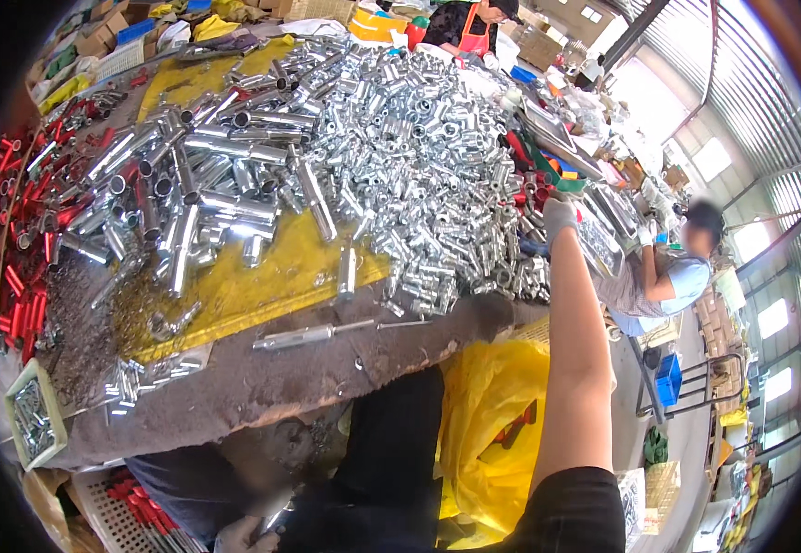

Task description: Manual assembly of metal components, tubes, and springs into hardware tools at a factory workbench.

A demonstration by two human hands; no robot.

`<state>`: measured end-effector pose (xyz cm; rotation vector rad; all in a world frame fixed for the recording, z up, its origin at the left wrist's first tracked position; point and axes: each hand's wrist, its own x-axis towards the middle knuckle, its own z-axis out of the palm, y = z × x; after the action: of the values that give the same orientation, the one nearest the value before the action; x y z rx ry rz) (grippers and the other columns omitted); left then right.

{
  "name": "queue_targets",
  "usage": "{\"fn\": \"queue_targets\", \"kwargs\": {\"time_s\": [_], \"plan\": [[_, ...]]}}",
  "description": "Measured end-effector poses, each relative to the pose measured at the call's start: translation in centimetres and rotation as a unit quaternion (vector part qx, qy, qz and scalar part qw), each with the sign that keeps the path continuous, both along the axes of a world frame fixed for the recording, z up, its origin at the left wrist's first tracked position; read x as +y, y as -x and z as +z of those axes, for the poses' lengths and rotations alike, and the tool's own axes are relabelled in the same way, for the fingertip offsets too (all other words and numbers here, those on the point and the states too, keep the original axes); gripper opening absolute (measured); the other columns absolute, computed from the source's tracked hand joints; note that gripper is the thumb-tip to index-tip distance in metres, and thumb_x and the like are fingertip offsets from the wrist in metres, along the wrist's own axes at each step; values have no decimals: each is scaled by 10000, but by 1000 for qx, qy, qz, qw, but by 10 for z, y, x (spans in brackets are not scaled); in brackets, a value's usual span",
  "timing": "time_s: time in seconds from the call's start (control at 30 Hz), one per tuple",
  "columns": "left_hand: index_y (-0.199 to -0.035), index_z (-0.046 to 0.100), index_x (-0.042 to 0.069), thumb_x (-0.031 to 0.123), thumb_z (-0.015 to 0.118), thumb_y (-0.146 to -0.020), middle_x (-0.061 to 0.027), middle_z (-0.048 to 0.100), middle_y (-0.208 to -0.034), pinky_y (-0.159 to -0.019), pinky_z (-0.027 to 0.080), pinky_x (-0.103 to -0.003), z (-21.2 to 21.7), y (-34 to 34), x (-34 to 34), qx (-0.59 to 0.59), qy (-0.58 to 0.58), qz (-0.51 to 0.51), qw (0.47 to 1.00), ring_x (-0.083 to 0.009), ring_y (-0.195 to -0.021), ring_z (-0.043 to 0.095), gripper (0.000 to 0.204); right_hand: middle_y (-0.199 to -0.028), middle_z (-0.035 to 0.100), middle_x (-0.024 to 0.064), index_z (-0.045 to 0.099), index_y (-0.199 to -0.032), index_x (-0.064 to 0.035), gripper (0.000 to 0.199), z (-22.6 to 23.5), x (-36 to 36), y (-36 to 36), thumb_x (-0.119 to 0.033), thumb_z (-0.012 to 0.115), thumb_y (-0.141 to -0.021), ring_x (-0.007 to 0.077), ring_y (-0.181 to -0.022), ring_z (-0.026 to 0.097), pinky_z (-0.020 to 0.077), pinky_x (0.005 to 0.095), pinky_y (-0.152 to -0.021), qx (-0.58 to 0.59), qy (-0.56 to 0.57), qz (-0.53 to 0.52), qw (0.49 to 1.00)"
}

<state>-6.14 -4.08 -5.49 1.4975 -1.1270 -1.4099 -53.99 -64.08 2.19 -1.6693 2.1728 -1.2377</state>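
We reach our gloved right hand into the silver fittings heap at centre right; its grip we cannot tell. Our left hand, lower left, clasps a metal piece. Most fittings remain unsorted.

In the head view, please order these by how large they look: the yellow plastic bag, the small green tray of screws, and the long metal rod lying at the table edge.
1. yellow plastic bag, clearly largest.
2. green tray of screws and long metal rod: unsure. The rod looks longer but thin; the tray is wider and sits near the bent rim.

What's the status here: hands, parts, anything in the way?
Right hand gloved, reaching at the edge of the silver fittings pile. Left hand gloved, low by the lap, grip unclear. Red tubes beside right hand.
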Motion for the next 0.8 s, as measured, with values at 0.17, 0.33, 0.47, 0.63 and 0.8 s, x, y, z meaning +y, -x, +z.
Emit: {"fn": "queue_targets", "kwargs": {"time_s": [0.17, 0.33, 0.47, 0.63, 0.8], "plan": [[-1403, 432, 116, 83, 548, -885, 16, 628, -834, -576, 455, -214, 4, 6, -15, -9, -54, -1, 999, -52, -622, 514, 532, -1094, 667, 130, 685, -1085, -124, 319, 12, 4, -44, -184, 507, -828, 302, -1043, 616, 459, 368, -912, 124, -97, -53, 986], [-1405, 431, 118, 79, 551, -886, 29, 610, -815, -565, 446, -207, -7, 5, -25, -3, -64, -14, 998, -47, -607, 496, 534, -909, 695, 150, 699, -926, -2, 280, 40, 81, -65, -267, 624, -874, 156, -849, 640, 489, 279, -782, -74, 99, 30, 992], [-1399, 439, 108, 89, 554, -894, 54, 572, -807, -544, 412, -194, -10, 0, -14, 103, -144, 53, 983, -29, -593, 440, 518, -984, 667, 148, 667, -895, -12, 83, 50, 178, -123, -64, 636, -838, 83, -819, 608, 494, 236, -755, -167, 159, 274, 934], [-1388, 455, 105, 86, 552, -891, 52, 534, -733, -509, 380, -200, 7, 3, -19, -41, -46, 10, 998, -34, -567, 409, 506, -1131, 625, 199, 644, -1072, -16, 443, 75, 275, -156, -3, 668, -630, 337, -935, 660, 530, 374, -812, 176, 277, 389, 861], [-1404, 434, 113, 38, 548, -886, 43, 576, -797, -534, 410, -201, 5, 7, 1, 23, -30, 40, 998, -41, -591, 458, 535, -959, 632, 138, 523, -741, -57, 193, 105, 300, -185, -80, 657, -604, 345, -855, 647, 564, 412, -711, 301, 396, 534, 684]]}}
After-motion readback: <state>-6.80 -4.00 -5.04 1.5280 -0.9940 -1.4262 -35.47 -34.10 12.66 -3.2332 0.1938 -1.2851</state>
